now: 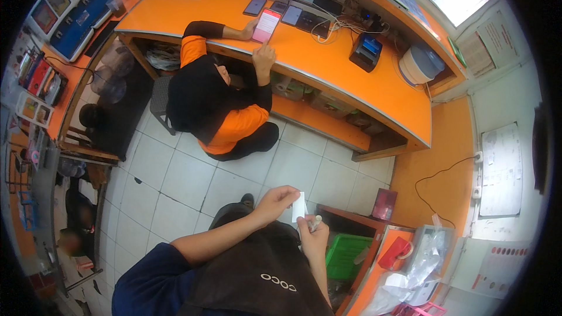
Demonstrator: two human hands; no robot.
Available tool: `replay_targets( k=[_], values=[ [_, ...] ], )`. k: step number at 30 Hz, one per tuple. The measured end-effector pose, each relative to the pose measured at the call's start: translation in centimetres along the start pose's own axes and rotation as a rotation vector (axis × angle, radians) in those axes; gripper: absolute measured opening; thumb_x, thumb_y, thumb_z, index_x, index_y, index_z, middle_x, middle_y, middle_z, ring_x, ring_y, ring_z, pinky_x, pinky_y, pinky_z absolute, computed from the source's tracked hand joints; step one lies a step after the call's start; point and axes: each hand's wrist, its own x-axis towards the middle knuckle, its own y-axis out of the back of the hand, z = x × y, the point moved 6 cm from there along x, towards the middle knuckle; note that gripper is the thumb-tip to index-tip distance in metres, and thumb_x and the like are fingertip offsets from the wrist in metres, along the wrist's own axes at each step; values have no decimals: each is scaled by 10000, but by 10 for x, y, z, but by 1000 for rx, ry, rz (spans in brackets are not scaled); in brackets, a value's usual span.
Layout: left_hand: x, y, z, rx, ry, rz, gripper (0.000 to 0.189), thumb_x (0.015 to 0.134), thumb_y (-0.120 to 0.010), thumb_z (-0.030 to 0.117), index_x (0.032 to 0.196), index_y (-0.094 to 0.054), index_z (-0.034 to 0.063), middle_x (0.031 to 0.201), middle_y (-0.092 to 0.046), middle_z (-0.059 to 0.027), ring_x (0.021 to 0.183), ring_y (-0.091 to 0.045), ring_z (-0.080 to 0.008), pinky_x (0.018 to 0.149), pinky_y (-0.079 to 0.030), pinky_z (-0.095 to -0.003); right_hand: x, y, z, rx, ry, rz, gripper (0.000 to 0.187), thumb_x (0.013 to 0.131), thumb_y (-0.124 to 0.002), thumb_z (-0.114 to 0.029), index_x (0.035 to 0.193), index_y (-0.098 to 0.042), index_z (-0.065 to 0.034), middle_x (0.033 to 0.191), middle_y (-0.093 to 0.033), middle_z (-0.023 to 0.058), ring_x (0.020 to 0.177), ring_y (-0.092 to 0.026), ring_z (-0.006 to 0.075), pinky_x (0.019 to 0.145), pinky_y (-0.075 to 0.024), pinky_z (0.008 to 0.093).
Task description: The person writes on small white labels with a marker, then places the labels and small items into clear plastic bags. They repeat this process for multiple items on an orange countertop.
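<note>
A narrow white paper strip (298,207) is stretched between both hands in front of the dark apron (246,272). My left hand (277,204) pinches its upper end between thumb and fingers. Lower down, my right hand (314,230) grips the strip's bottom end with the thumb. A small pale, capped object (315,223), perhaps a pen or marker, also sits in the right hand's fingers. Whether the strip bears writing cannot be told.
A co-worker (219,101) sits at the orange counter (329,61), touching a smartphone (266,25). More phones, cables and a black card terminal or printer (365,52) lie there. At right, a red tape dispenser (396,252) and plastic bags (423,267) lie beside a green crate (347,256).
</note>
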Motion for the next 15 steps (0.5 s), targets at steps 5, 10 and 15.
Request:
replay_targets(
  k=[5, 10, 15],
  values=[
    [3, -1, -3, -10, 9, -2, 252, 1037, -585, 250, 1087, -699, 31, 925, -669, 13, 853, -572, -67, 790, -468, -243, 0, 0, -3, -3, -9, -6, 156, 898, -750, -149, 875, -706, 0, 666, -578, -53, 589, -466, 32, 532, -368, 232],
    [6, 0, -8, -23, 29, -15, 258, 1035, -586, 250, 1093, -693, 23, 937, -674, 5, 874, -585, -76, 810, -476, -250, 2, -1, 4, 5, -19, -2, 148, 908, -744, -139, 884, -702, 1, 686, -589, -51, 608, -475, 32, 550, -379, 228],
    [8, 3, -16, -48, 68, -12, 261, 1036, -584, 255, 1097, -689, 24, 964, -680, -4, 895, -600, -89, 823, -483, -263, 2, -2, 6, -18, -68, -14, 144, 912, -742, -132, 883, -700, 3, 700, -600, -46, 626, -483, 34, 569, -391, 226]
  ],
)
